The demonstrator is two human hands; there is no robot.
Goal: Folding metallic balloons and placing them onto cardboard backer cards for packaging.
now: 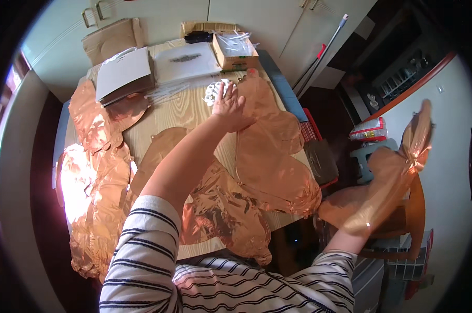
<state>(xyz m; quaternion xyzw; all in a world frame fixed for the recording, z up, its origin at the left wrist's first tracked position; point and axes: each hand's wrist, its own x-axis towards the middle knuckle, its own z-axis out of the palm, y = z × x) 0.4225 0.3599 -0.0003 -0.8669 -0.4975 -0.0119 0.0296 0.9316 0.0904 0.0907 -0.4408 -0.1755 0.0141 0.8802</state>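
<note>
My left hand (230, 107) lies flat with fingers spread on a flat copper foil balloon (270, 151) spread over the wooden table (181, 112), its fingertips near a small pile of white plastic pieces (214, 91). Off to the right of the table, my right hand (361, 221) grips another copper foil balloon (397, 167), which rises up past the hand and mostly hides it. More crumpled copper foil balloons (97, 172) cover the table's left side and front.
At the table's far end lie a white paper bag (124, 73), a flat white box (186, 60) and an open cardboard box of clear straws (235, 47). A wooden chair (410, 214), a red crate (311, 130) and a mop handle (322, 49) stand to the right.
</note>
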